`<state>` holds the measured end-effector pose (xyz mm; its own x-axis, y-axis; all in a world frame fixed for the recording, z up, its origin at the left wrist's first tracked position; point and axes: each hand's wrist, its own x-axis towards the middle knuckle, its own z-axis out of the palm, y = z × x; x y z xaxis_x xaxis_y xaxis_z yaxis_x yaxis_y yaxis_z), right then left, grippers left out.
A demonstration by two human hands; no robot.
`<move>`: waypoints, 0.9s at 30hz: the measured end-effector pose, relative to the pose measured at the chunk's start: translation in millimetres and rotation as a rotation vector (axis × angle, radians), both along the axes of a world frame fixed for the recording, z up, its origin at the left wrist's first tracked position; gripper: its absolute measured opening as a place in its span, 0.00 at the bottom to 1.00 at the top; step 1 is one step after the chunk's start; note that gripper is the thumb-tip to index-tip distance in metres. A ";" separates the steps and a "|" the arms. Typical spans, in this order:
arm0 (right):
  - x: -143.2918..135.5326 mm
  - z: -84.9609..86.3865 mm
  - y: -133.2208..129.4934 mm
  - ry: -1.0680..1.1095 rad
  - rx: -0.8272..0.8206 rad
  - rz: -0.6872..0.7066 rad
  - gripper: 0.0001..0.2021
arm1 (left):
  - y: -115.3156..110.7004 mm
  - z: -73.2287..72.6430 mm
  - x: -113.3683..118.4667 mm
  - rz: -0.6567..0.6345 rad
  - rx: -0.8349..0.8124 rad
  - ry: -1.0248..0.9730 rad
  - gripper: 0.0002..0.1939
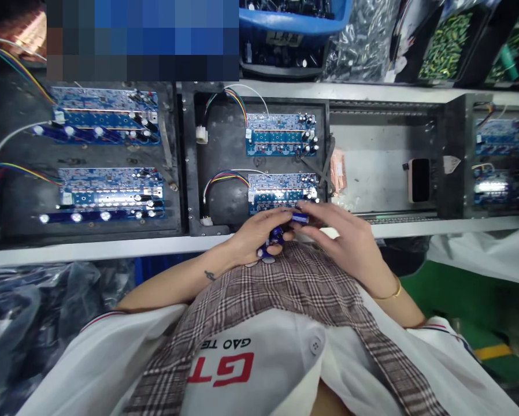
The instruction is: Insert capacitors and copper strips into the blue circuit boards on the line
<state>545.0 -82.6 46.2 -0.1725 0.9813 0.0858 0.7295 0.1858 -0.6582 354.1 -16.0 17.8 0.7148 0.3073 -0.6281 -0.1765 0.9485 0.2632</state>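
My left hand is closed around several blue cylindrical capacitors in front of my apron. Another blue capacitor lies crosswise between the fingertips of my right hand, its left end against my left thumb. Just beyond both hands sits the near circuit board, its front edge partly hidden by my fingers. The far circuit board lies behind it in the same black tray, with small black capacitors at its right end.
On the left, a second black tray holds two boards with blue capacitors along their front edges. A phone-like object lies on the conveyor to the right. A blue bin of dark parts stands behind. Colored wires loop beside the boards.
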 end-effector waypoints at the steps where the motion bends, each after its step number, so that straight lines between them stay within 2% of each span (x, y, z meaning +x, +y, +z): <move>1: -2.7 6.1 6.2 -0.003 -0.012 0.038 0.17 | 0.9 -0.8 -0.1 0.014 0.004 -0.011 0.06; 3: -3.1 9.8 24.5 -0.050 0.013 0.033 0.13 | 3.1 -3.0 -1.0 0.018 -0.003 -0.020 0.07; 5: 2.5 2.5 51.1 -0.119 0.054 -0.052 0.11 | 5.2 -5.7 -2.6 -0.030 -0.034 -0.037 0.10; 8: 13.3 -22.1 98.7 -0.251 0.079 -0.084 0.11 | 7.5 -9.4 -5.6 -0.123 -0.085 -0.068 0.11; 12: 18.2 -55.6 143.2 -0.389 0.122 0.056 0.09 | 11.9 -11.4 -10.5 -0.106 -0.072 -0.035 0.12; 15: 18.6 -66.1 151.3 -0.391 0.139 0.112 0.10 | 17.6 -11.5 -13.6 -0.051 -0.055 -0.066 0.15; 21: 18.6 -61.3 150.3 -0.402 0.114 0.138 0.10 | 40.2 -6.8 -15.5 0.011 -0.135 -0.134 0.16; 27: 15.4 -56.8 152.6 -0.450 0.128 0.171 0.09 | 67.7 6.0 -20.7 0.103 0.028 -0.152 0.10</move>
